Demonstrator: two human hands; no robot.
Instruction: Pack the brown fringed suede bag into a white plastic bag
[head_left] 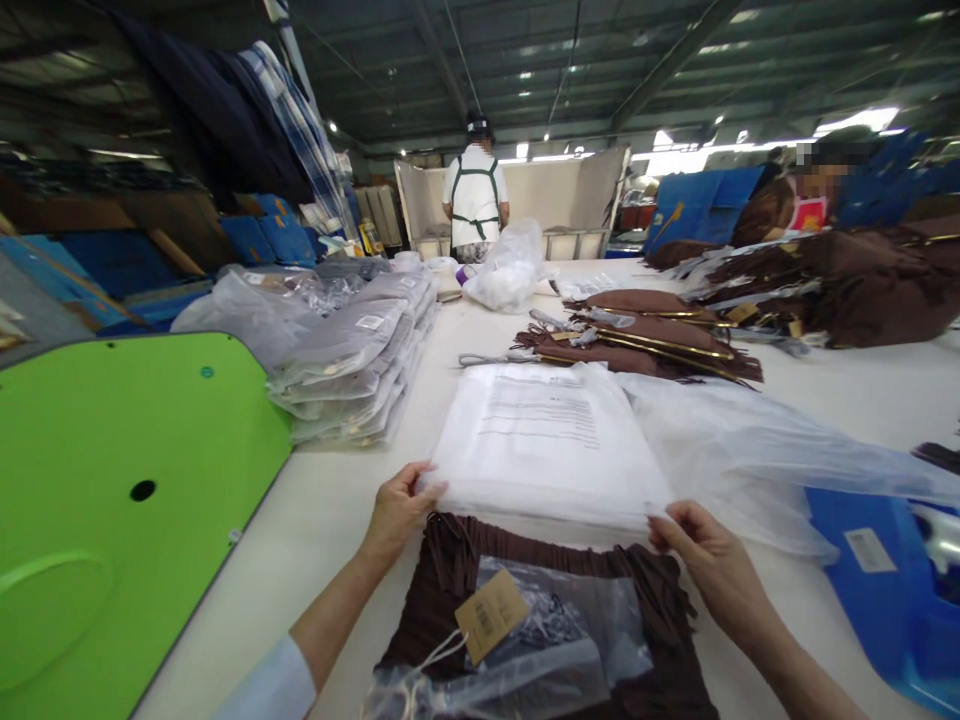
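Observation:
A white translucent plastic bag [540, 450] with printed text lies flat on the table before me. My left hand [401, 505] pinches its near left corner. At the near right corner, my right hand [694, 540] grips the same bag between thumb and fingers. Just below the bag's near edge lies a folded dark brown garment [442, 600] with a gathered waist and fringe. On top of the garment rest a tan paper tag [491, 615] on a white string and a small clear plastic pouch [622, 625].
Bagged garments [360, 350] are stacked at the left, beside a bright green board [150, 430]. Brown fringed garments [637, 325] lie beyond the bag and in a pile [855, 280] at the right. A blue bin [847, 590] stands near right. Another person [476, 190] is at the back.

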